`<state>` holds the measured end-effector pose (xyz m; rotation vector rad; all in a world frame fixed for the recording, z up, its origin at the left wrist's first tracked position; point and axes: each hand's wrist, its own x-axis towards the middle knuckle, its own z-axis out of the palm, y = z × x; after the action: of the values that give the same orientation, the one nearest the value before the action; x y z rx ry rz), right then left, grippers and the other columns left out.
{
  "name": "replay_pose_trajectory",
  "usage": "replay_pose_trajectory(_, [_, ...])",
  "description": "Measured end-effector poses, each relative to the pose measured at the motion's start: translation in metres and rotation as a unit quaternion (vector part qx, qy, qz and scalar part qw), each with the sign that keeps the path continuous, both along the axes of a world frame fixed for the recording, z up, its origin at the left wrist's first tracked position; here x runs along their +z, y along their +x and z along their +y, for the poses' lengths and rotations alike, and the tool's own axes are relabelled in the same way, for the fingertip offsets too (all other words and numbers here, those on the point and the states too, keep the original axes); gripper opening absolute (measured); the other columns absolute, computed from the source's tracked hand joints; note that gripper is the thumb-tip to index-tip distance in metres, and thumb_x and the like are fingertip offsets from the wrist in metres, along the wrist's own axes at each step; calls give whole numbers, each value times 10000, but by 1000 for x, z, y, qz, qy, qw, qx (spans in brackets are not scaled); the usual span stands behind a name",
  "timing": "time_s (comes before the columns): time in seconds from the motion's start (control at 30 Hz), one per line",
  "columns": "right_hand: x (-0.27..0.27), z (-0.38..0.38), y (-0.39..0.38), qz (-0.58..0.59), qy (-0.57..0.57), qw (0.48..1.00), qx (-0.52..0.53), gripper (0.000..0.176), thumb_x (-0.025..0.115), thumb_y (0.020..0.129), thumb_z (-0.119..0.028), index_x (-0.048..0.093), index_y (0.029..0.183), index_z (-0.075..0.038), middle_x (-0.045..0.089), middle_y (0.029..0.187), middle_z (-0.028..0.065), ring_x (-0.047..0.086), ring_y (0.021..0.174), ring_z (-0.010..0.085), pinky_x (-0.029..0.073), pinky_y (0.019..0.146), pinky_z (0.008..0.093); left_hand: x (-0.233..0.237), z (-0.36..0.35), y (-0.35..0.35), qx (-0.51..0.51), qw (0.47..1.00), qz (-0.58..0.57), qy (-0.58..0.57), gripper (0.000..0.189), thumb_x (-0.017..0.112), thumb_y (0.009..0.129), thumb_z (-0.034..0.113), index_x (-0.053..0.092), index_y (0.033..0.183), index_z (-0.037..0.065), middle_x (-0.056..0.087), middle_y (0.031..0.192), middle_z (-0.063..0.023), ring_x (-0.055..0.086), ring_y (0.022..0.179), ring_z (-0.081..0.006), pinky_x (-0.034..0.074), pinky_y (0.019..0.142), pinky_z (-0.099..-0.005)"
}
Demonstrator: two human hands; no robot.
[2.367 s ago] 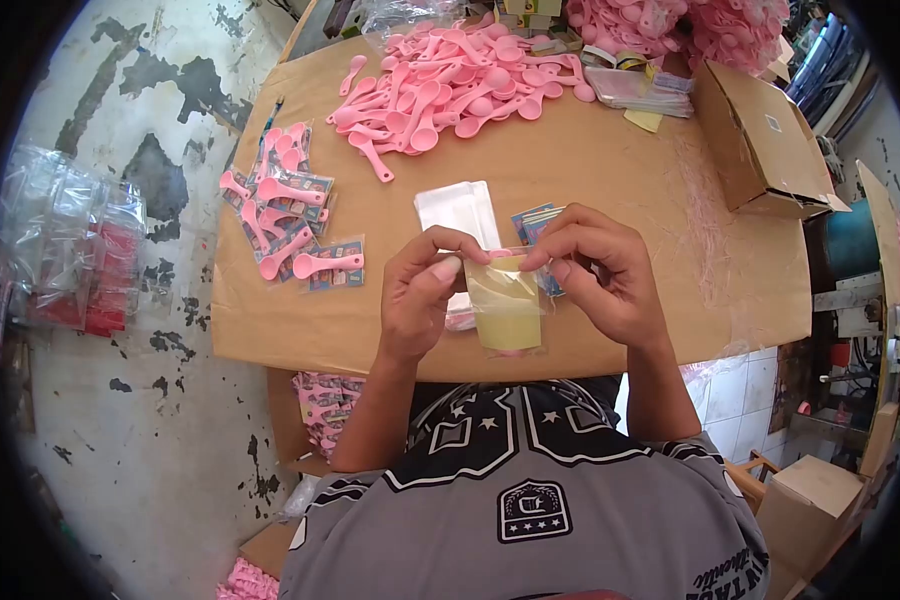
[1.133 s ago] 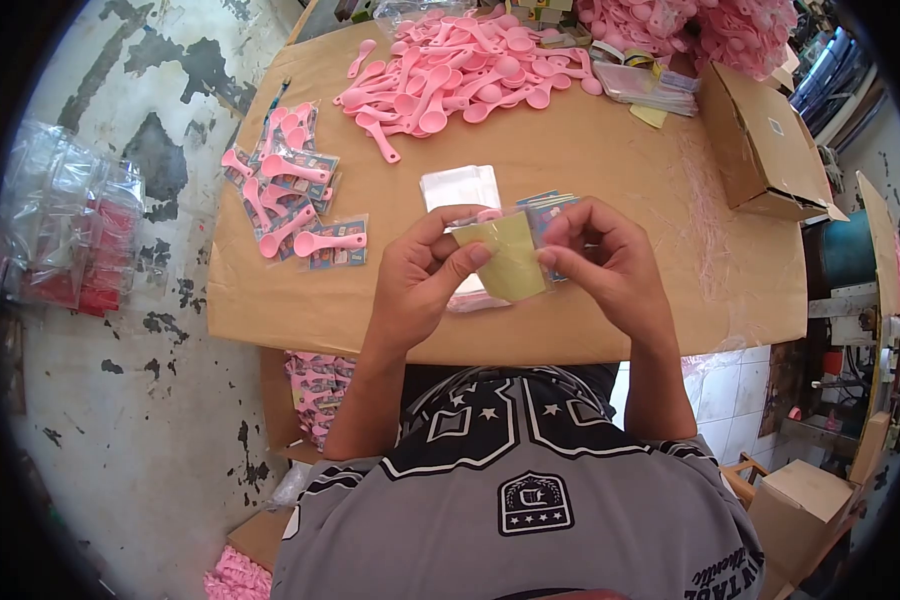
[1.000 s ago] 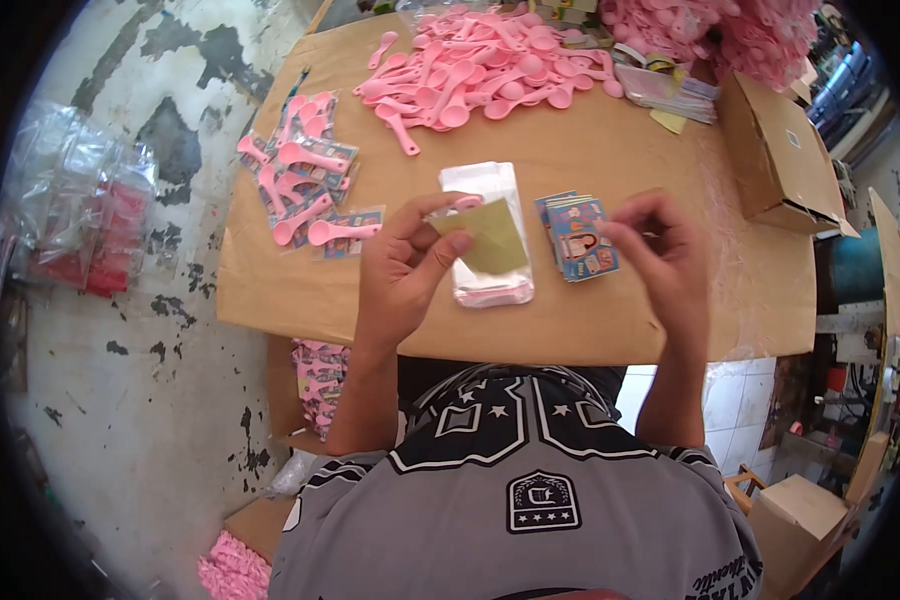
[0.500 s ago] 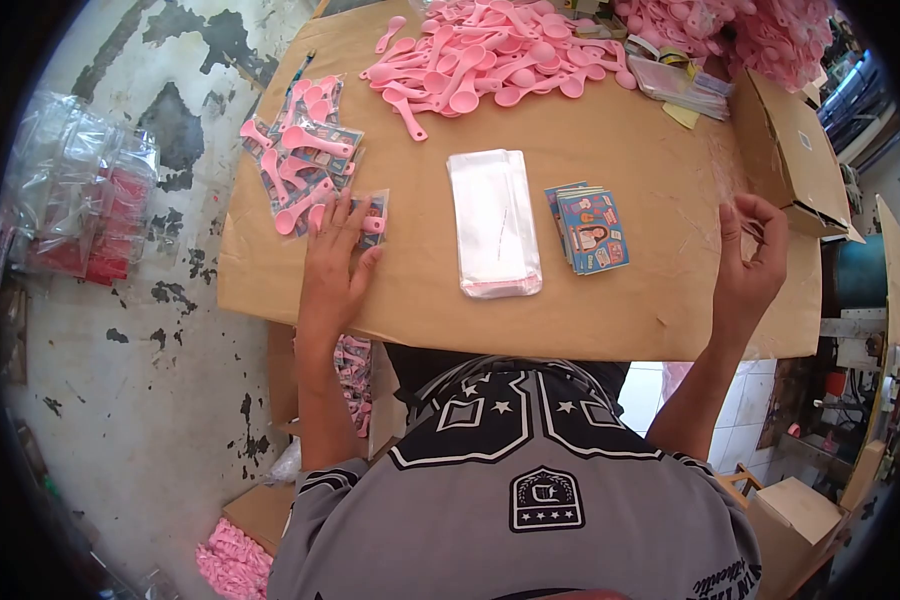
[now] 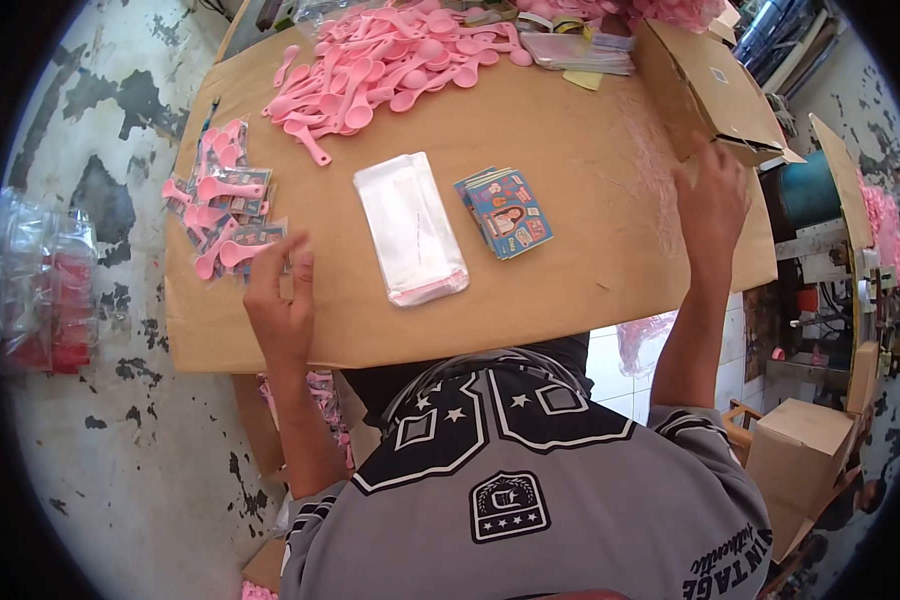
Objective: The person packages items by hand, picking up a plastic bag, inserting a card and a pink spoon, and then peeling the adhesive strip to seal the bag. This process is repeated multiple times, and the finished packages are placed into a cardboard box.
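Note:
My left hand is above the left part of the table, fingers apart and holding nothing, just beside the packed pink spoons in clear bags with cards. My right hand is over the right side of the table near the cardboard box; its fingers are partly spread, with nothing seen in them. Between the hands lie a stack of clear plastic bags and, to its right, a stack of blue printed cards. A large heap of loose pink spoons covers the back of the table.
An open cardboard box stands at the table's right back corner, with flat clear packets beside it. Thin plastic strands lie near my right hand. Red and clear bags are on the floor at left.
My left hand has lifted off the packed spoons and drawn back toward me. My right hand has opened somewhat. The whole view has shifted, so the table things appear further left.

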<state>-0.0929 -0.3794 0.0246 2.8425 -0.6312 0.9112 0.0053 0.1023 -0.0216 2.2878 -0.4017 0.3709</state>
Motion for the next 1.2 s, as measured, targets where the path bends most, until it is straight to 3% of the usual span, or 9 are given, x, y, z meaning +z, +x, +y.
replay_pose_trajectory(0.07, [13,4,5,-114,25,992,36,364,708,984,-262,684,1270,-39,732,1047,136,690,1035,259,537,893,370,0,-27,-5,28,995,91,-38,231,716,993,236,717,1059,15,702,1008,-110,613,906,-208,488,807,-357])
replay_pose_trajectory(0.17, [18,31,5,-95,301,943,102,339,706,976,-231,690,1249,-30,730,1028,136,696,1003,272,544,881,382,-11,-56,-7,12,992,125,0,298,760,965,266,675,901,-12,647,805,-76,539,703,-143,449,641,-338])
replay_pose_trajectory(0.27, [4,34,6,177,595,767,162,301,716,966,-204,699,1199,-14,726,1013,133,688,982,275,539,871,389,-10,-78,-6,2,996,84,41,374,802,918,300,613,814,-5,556,716,-75,510,656,-212,440,626,-389])
replay_pose_trajectory(0.37, [-34,46,13,45,392,909,135,258,713,973,-187,700,1151,0,719,991,115,685,925,260,538,837,380,-12,-77,-1,11,993,113,35,362,815,902,288,622,817,-6,570,725,-80,536,674,-223,456,647,-387])
replay_pose_trajectory(0.47, [-22,37,17,-179,128,967,131,245,716,978,-190,699,1138,-4,714,1008,114,680,869,263,540,806,376,-13,-72,3,26,984,170,-41,275,786,936,223,675,896,-25,629,775,-53,533,689,-138,453,635,-311])
replay_pose_trajectory(0.63, [-17,69,4,-148,380,900,156,352,648,1068,-268,739,858,0,554,657,-8,469,645,76,382,603,294,-14,-68,2,44,973,148,-169,194,726,994,166,734,1007,-28,671,839,-17,530,719,-75,448,647,-256])
replay_pose_trajectory(0.8, [-24,91,11,-99,395,897,174,228,663,1050,-234,749,1036,-24,595,744,38,511,671,88,396,574,293,-12,-69,0,33,986,-58,-154,217,690,1031,173,759,1093,-23,684,886,10,524,732,-64,444,666,-245])
replay_pose_trajectory(1.0, [-20,105,16,-57,399,885,235,271,717,991,-209,708,1195,-29,681,974,107,622,788,202,489,668,324,-18,-63,5,8,947,223,-232,224,695,1018,150,764,1108,-43,648,843,-51,579,703,-123,463,659,-270])
replay_pose_trajectory(1.2, [-41,128,24,58,435,882,170,431,805,921,-347,674,1133,5,662,854,95,611,742,207,494,674,355,-1,-73,-2,-1,990,-67,-124,240,667,1053,170,752,1108,-48,605,800,44,523,735,-72,439,662,-254])
